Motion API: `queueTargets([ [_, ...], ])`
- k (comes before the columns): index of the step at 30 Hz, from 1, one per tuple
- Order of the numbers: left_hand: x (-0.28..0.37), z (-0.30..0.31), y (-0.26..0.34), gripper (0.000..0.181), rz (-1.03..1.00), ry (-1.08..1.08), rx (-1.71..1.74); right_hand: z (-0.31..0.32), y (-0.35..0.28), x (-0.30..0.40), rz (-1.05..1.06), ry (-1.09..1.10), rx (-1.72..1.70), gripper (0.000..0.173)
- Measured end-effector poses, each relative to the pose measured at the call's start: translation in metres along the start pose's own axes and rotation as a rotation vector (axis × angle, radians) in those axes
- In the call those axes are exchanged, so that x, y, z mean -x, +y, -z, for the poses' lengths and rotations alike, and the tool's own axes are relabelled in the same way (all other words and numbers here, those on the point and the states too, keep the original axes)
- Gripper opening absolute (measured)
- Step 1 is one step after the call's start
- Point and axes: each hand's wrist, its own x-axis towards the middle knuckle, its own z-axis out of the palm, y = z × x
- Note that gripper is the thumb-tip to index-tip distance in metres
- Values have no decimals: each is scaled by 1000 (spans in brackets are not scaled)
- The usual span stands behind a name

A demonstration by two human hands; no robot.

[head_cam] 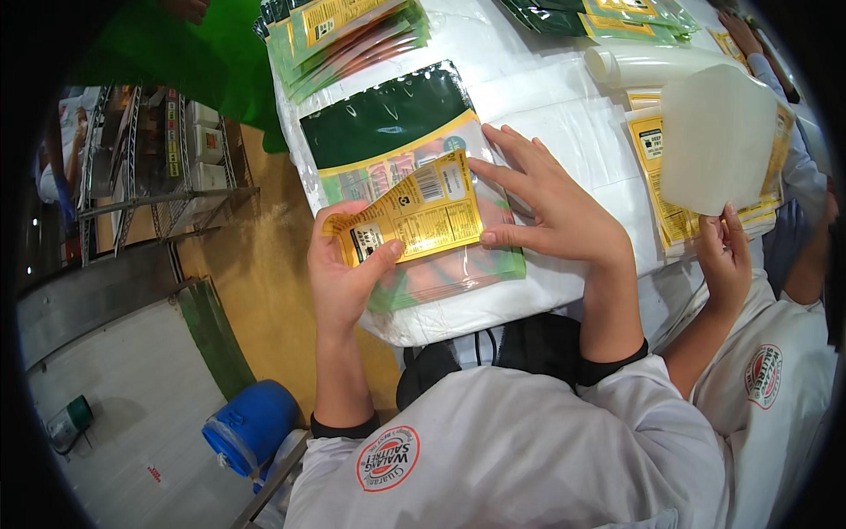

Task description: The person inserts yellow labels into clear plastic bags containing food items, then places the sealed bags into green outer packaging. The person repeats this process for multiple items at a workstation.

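A printed yellow label (433, 215) lies over a flat plastic pouch (390, 119) with a dark green band and clear, green-edged areas. My left hand (347, 264) pinches the label's left end, which curls up off the pouch. At the label's right edge, my right hand (552, 198) is spread, with its thumb by the lower corner and a fingertip by the upper one. Layered edges of more pouches show under the top one. The stack rests on a white plastic-covered table (555, 284), near its front left corner.
Fanned pouches (357, 40) lie at the back left, and more pouches (615, 20) at the back right. On the right, a co-worker's hand (724, 248) holds a translucent sheet (717, 142) above yellow labels (654, 178). Behind it is a white roll (648, 65). A blue drum (254, 423) stands left.
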Motion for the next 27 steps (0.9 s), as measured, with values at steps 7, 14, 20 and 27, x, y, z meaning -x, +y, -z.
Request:
queueTargets([
  [7, -1, 2, -3, 48, 17, -26, 5, -2, 1, 1, -58, -16, -50, 72],
  [14, -2, 3, -9, 48, 22, -17, -37, -7, -3, -1, -113, 37, -38, 65],
  [20, -2, 1, -7, 51, 52, -7, -170, -7, -15, -7, -180, 142, -157, 62],
  [27, -2, -5, -2, 56, -61, 44, -526, -13, -10, -4, -94, 77, 90, 59],
])
